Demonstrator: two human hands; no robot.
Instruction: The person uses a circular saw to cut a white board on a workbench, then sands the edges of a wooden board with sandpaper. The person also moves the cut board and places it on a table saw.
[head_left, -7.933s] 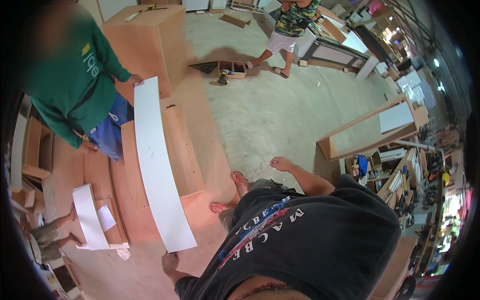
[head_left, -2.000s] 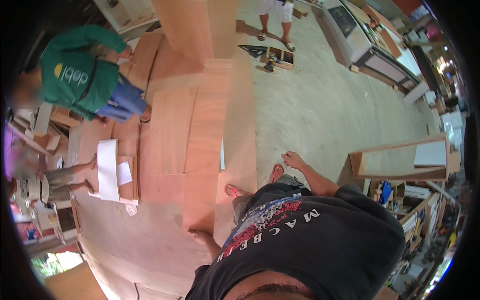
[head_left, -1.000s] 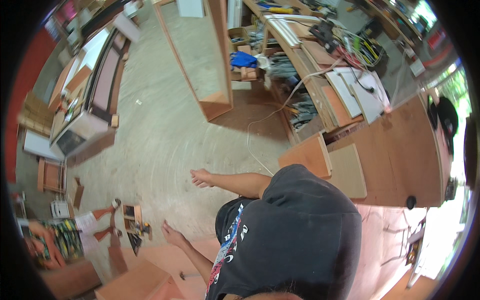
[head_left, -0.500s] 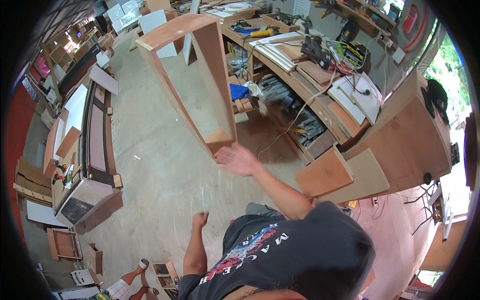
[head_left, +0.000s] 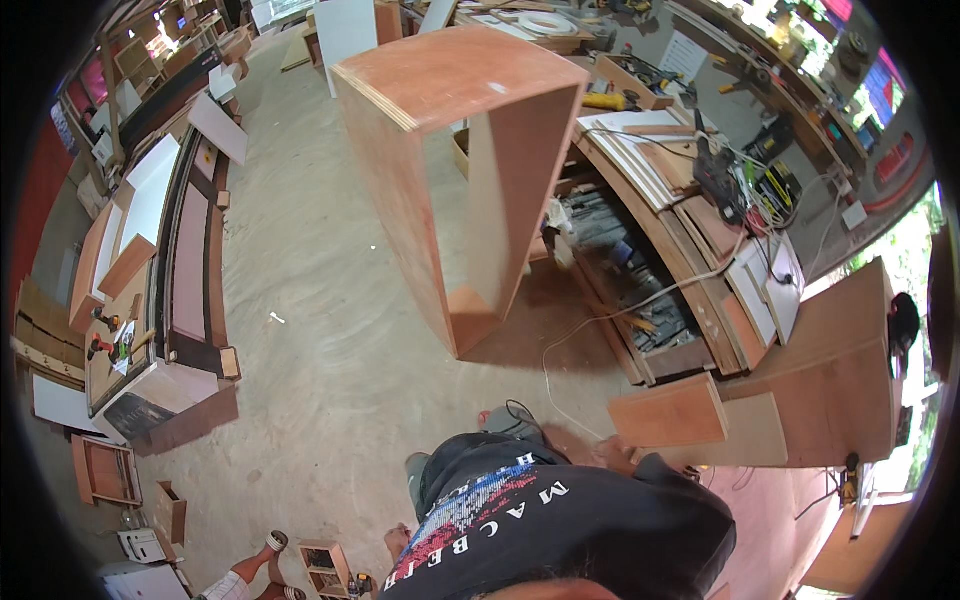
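Note:
A tall open wooden cabinet frame [head_left: 460, 75] stands upright on the floor ahead of me, its front and back open. My right hand [head_left: 612, 456] is low at my right side, near the lower left corner of a reddish plywood board [head_left: 668, 412]. Whether it touches the board I cannot make out, as its fingers are small and blurred. My left hand [head_left: 397, 540] hangs beside my left hip, partly hidden by my dark shirt, and nothing shows in it.
A workbench [head_left: 640, 165] with tools and boards runs along the right, and a cable [head_left: 548, 360] trails onto the floor. A large wooden cabinet [head_left: 820, 370] stands at the right. At left is a long low unit [head_left: 190, 260]. Another person's legs [head_left: 262, 565] show at lower left.
My right hand has left the cabinet frame's lower edge and moved down and back toward the plywood board. The frame now appears more upright. My left hand has dropped closer to my body.

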